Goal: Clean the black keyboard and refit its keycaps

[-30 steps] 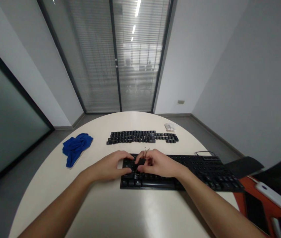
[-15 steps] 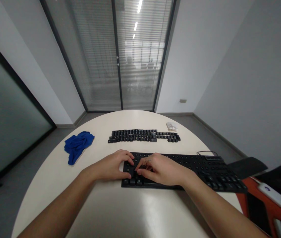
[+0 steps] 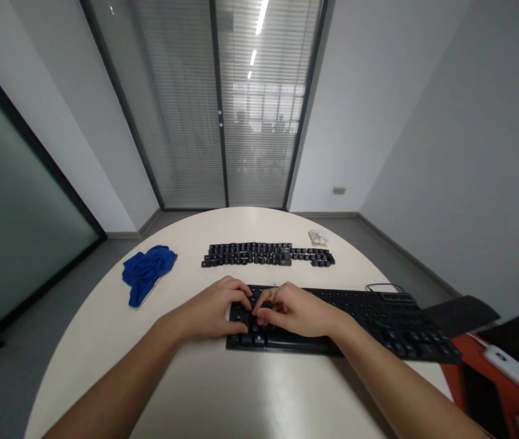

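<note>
A black keyboard [image 3: 405,326] lies across the right half of the round table, with many key positions lacking caps. At its left end rests my left hand [image 3: 218,308], thumb and fingers spread apart and touching the keyboard. My right hand [image 3: 293,311] is over the left part of the keyboard, thumb and index finger pinched together down at the keys. Whatever is between those fingertips is too small and dark to make out. Beyond the keyboard, loose black keycaps [image 3: 250,253] are set out in rows on the table.
A crumpled blue cloth [image 3: 149,271] lies on the left of the table [image 3: 204,390]. A small clear plastic bag [image 3: 318,238] sits at the far right. The keyboard's cable [image 3: 385,285] loops behind it. At lower right, a white power strip [image 3: 518,372] and a dark phone [image 3: 483,393] lie on a red surface.
The view has tilted slightly, so everything sits a little lower. My right thumb and fingertips have shifted slightly at the keys; my left hand stays at the keyboard's left end.
</note>
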A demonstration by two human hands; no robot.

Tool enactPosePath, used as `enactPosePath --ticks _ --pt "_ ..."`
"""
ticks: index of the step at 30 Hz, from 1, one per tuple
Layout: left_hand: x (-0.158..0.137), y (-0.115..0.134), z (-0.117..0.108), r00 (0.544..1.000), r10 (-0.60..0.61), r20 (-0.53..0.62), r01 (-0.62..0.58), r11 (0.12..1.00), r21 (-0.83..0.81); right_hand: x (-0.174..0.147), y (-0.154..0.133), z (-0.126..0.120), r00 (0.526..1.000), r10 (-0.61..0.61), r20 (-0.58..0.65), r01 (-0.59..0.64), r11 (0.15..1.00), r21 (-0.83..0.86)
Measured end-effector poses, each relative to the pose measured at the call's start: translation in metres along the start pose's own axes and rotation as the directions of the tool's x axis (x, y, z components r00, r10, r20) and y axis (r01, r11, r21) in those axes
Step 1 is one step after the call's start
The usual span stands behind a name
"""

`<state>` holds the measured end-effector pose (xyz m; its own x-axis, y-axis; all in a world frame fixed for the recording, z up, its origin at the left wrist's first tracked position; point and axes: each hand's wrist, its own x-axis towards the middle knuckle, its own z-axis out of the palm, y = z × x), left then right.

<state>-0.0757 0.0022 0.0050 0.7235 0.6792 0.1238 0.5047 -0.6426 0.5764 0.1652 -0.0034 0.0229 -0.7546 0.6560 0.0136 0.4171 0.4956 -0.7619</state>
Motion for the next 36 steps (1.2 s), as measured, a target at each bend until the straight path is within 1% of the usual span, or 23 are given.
enactPosePath --ticks 2,5,8,14,20,24,27,31,36 --pt "0.001 0.001 0.001 1.0 0.027 0.01 -0.027 0.999 -0.022 0.001 0.008 0.0 1.0 0.018 0.013 -0.02 0.99 0.137" --pt "0.002 0.001 0.002 0.998 0.054 0.026 -0.052 0.997 -0.052 0.002 0.019 0.001 0.996 0.071 0.053 -0.085 0.929 0.36" --pt "0.003 0.002 0.004 0.999 0.045 0.019 -0.044 0.998 -0.04 0.003 0.027 0.002 0.992 0.104 0.075 -0.126 0.888 0.442" --pt "0.005 0.01 0.007 1.0 0.023 0.006 -0.023 0.999 -0.034 0.004 0.029 0.002 0.995 0.103 0.012 -0.098 0.894 0.438" --pt "0.006 0.009 0.01 1.0 0.016 -0.004 -0.016 0.999 -0.041 0.003 0.027 0.001 0.996 0.094 -0.007 -0.082 0.896 0.436" --pt "0.008 0.009 0.014 1.0 0.007 -0.027 -0.008 0.998 -0.054 0.002 0.028 -0.001 0.998 0.032 -0.053 -0.008 0.92 0.392" --pt "0.009 0.011 0.016 0.998 -0.018 -0.065 0.016 0.999 -0.03 0.002 0.027 -0.003 0.993 -0.031 -0.116 0.067 0.943 0.326" --pt "0.01 0.011 0.018 0.987 -0.089 -0.136 0.089 0.996 -0.012 0.0 0.024 -0.007 0.983 -0.023 -0.184 0.068 0.967 0.244" --pt "0.013 0.011 0.026 0.951 -0.188 -0.246 0.186 0.982 -0.033 0.0 0.023 -0.008 0.978 0.001 -0.208 0.06 0.956 0.287"
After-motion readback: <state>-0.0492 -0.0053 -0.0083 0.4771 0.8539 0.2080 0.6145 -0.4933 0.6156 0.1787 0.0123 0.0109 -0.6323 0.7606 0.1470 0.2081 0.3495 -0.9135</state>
